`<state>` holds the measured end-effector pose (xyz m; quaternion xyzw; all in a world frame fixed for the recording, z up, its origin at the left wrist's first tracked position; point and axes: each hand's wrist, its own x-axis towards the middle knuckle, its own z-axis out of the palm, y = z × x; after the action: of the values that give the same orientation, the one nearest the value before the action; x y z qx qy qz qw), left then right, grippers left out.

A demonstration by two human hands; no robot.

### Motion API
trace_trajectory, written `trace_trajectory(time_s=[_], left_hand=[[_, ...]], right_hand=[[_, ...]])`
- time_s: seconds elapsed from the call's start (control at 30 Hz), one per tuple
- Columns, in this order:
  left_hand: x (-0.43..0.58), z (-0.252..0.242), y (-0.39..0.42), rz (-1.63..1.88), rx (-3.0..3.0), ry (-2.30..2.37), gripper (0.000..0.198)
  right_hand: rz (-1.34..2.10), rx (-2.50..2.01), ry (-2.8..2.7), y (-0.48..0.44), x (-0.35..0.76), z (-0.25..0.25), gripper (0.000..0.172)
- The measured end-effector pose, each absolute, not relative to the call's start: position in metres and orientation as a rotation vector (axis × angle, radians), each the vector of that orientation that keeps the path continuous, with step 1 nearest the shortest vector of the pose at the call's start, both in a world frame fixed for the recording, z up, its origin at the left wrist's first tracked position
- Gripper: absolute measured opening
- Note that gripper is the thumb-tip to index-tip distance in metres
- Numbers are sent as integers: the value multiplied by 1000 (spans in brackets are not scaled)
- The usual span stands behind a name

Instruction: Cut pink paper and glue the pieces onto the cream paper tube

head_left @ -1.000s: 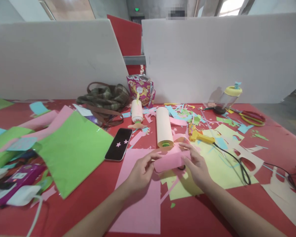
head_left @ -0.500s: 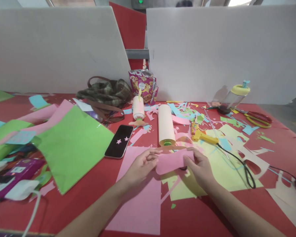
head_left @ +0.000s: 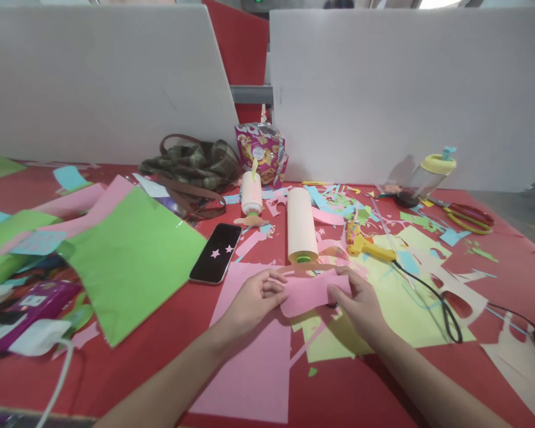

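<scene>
Between my two hands, above the table, is a small piece of pink paper (head_left: 310,295) with a rounded lower left corner. My left hand (head_left: 261,300) pinches its left end, fingers curled. At the other end my right hand (head_left: 355,297) grips it, the thumb lying on the front face. Just beyond the hands stands a cream paper cylinder (head_left: 302,224) with a green bit at its lower end. A larger pink sheet (head_left: 249,368) lies flat beneath my left hand and forearm. Pale yellow paper (head_left: 410,309) is spread under and beside my right hand.
A yellow glue gun (head_left: 370,246) with a black cord lies to the right. Left of centre, a phone (head_left: 216,252) carries two pink stars. Further out are a green sheet (head_left: 129,261), a smaller cylinder (head_left: 251,193), scissors (head_left: 468,215), a yellow-lidded jar (head_left: 428,178) and many paper scraps.
The view has shifted slightly. Both hands keep hold of the pink paper, and my right thumb has slid a little to the left along it.
</scene>
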<state>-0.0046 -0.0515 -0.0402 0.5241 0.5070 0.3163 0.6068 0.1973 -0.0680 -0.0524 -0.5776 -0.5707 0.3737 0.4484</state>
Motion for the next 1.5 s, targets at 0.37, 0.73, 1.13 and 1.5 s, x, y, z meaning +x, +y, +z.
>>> trace_trajectory(time_s=[0.37, 0.73, 1.13, 1.5], left_hand=[[-3, -37, -51, 811, 1129, 1214, 28], [-5, -39, -52, 719, 1247, 1229, 20], [-5, -35, -51, 703, 1282, 1258, 11], [-6, -37, -51, 706, 1206, 1181, 14]], right_hand=[[1062, -1327, -1258, -68, 195, -58, 25], [1069, -1385, -1195, -69, 193, -55, 20], [1010, -1357, -1171, -67, 193, -60, 31], [1017, -1349, -1181, -69, 192, -54, 27]])
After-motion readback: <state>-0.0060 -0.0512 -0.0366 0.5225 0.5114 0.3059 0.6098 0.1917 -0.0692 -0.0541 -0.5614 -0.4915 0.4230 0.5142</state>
